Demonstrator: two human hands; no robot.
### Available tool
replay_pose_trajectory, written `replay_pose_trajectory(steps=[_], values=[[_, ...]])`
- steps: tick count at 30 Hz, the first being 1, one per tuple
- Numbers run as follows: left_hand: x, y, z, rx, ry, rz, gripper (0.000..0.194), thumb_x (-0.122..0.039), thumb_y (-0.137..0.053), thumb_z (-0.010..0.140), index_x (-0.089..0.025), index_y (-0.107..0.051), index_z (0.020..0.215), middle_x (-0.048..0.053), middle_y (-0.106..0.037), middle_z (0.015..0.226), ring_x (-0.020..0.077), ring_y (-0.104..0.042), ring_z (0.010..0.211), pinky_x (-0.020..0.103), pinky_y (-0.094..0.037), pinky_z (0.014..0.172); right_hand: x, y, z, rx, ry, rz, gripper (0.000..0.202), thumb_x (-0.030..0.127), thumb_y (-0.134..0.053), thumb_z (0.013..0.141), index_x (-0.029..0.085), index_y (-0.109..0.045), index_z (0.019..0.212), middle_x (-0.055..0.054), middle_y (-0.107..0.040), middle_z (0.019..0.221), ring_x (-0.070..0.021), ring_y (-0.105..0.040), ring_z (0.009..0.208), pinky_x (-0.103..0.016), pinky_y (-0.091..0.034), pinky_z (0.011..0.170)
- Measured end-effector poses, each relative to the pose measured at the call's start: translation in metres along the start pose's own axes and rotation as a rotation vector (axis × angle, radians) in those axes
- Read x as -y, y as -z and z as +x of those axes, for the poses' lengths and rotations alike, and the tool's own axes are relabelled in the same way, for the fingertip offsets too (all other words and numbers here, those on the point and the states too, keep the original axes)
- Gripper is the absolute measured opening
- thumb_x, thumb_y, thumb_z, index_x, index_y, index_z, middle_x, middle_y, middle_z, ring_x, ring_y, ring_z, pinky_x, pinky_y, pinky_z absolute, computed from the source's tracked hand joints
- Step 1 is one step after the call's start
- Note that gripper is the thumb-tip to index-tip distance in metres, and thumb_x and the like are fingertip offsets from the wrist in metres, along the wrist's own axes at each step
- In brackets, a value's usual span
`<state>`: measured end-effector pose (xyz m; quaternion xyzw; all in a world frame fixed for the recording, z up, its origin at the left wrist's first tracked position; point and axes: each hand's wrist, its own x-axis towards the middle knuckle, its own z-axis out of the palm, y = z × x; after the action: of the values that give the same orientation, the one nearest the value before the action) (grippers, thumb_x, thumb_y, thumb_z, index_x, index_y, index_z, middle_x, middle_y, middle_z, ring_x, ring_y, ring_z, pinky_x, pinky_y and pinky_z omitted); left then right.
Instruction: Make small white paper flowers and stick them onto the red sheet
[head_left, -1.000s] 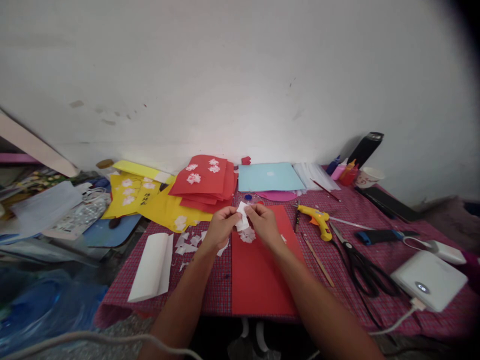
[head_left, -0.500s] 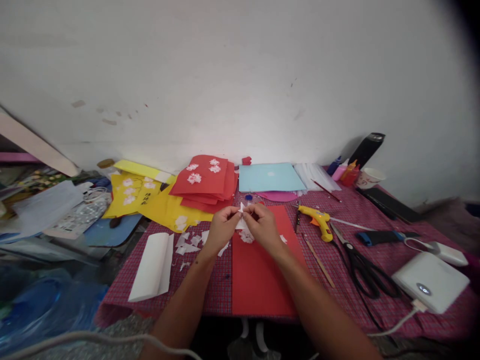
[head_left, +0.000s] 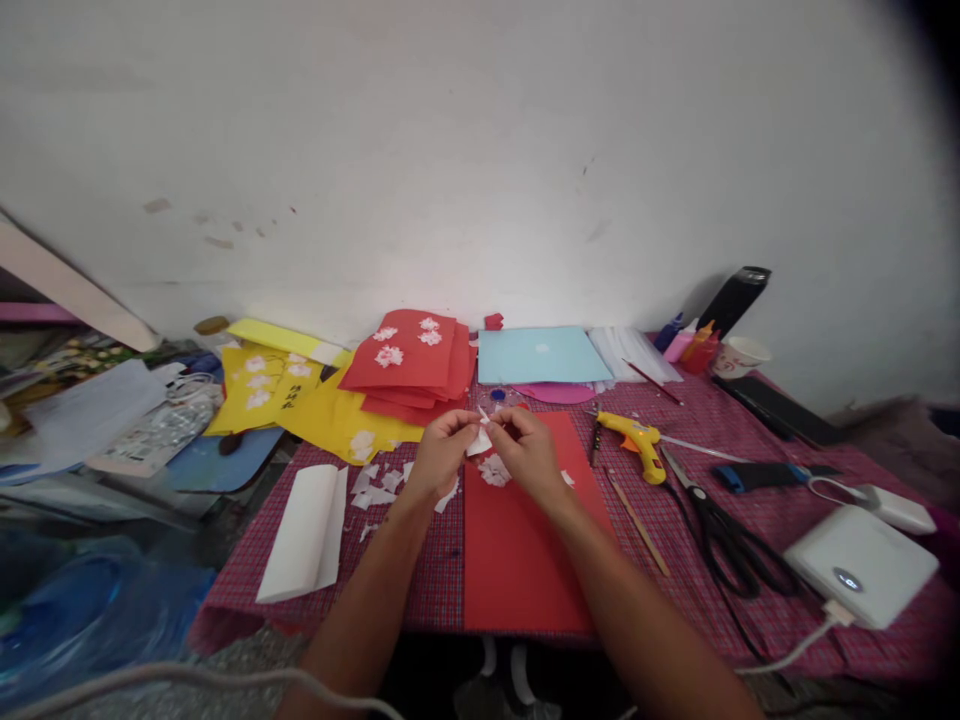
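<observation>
My left hand (head_left: 444,450) and my right hand (head_left: 525,445) meet above the far part of a red sheet (head_left: 525,560). Between their fingertips they pinch a small white paper piece (head_left: 480,438). On the sheet, just below the fingers, sits a crumpled white paper flower (head_left: 493,470). Another white bit (head_left: 567,478) lies near the sheet's right side, beyond my right wrist. Torn white scraps (head_left: 379,485) are scattered left of my left hand, and a folded white paper (head_left: 304,535) lies further left.
A yellow glue gun (head_left: 637,440), black scissors (head_left: 724,540), a wooden stick (head_left: 637,522) and a white power bank (head_left: 862,565) lie on the right. Red sheets with flowers (head_left: 409,360) and a light blue sheet (head_left: 536,355) are at the back, near a paper cup (head_left: 741,357).
The white paper piece between my fingertips has turned and looks more folded or twisted. Both hands have barely moved.
</observation>
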<state>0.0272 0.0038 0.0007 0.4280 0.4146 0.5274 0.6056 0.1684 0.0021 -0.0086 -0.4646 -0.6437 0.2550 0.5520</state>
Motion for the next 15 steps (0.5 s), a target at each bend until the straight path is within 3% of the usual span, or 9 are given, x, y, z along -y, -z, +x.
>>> replay_pose_trajectory(steps=[6,15], values=[[0.002,0.002,0.002,-0.015,-0.020,0.009,0.017,-0.026,-0.071,0.068,-0.016,-0.067,0.082,-0.001,-0.061,0.070,0.0090,-0.052,0.055,0.020,-0.041,0.049,-0.001,0.001,0.002,0.004,-0.048,0.121,0.010,0.026,-0.057,0.085,0.021,-0.060,0.078,0.000,-0.057,0.073,-0.0154,-0.051,0.067,-0.027,-0.041,0.063],[-0.007,0.000,-0.001,-0.088,-0.003,-0.038,0.010,-0.018,-0.064,0.063,-0.015,-0.069,0.070,0.002,-0.064,0.070,0.0082,-0.049,0.053,0.019,-0.030,0.044,-0.002,0.003,0.001,0.021,0.025,-0.005,0.013,0.029,-0.053,0.091,0.021,-0.062,0.084,-0.002,-0.061,0.079,-0.0172,-0.054,0.071,-0.028,-0.042,0.068]])
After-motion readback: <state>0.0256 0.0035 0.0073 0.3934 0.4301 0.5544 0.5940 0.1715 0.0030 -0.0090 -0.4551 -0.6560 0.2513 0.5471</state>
